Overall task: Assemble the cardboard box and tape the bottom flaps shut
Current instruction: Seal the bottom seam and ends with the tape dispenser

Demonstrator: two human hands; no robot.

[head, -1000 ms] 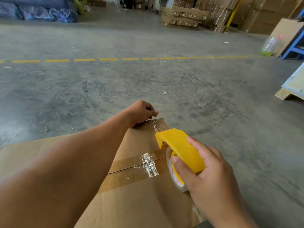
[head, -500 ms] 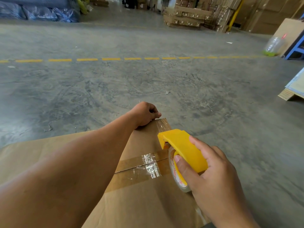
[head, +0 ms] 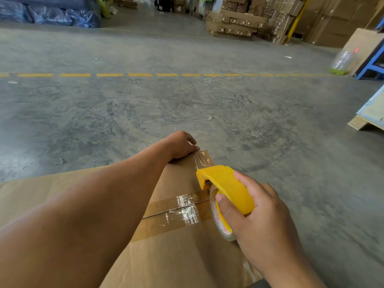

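Observation:
A brown cardboard box (head: 182, 256) fills the lower part of the view, flaps up. Clear tape (head: 176, 215) runs along the seam between the two flaps, and another strip crosses the far right corner. My left hand (head: 180, 145) rests on the box's far edge near that corner, fingers curled over it. My right hand (head: 255, 221) grips a yellow tape dispenser (head: 226, 188) with a roll of clear tape. The dispenser's nose sits at the right edge of the box, at the end of the taped seam.
Grey concrete floor (head: 187, 104) lies beyond the box, crossed by a dashed yellow line (head: 145, 75). Stacked cartons (head: 239, 23) stand at the back. A plastic bottle (head: 342, 61) and blue frame (head: 374, 65) are far right, a wooden board (head: 369, 119) at right.
My right hand and the dispenser have crept slightly along the box's right edge, staying at the end of the seam. My left hand stays on the far edge.

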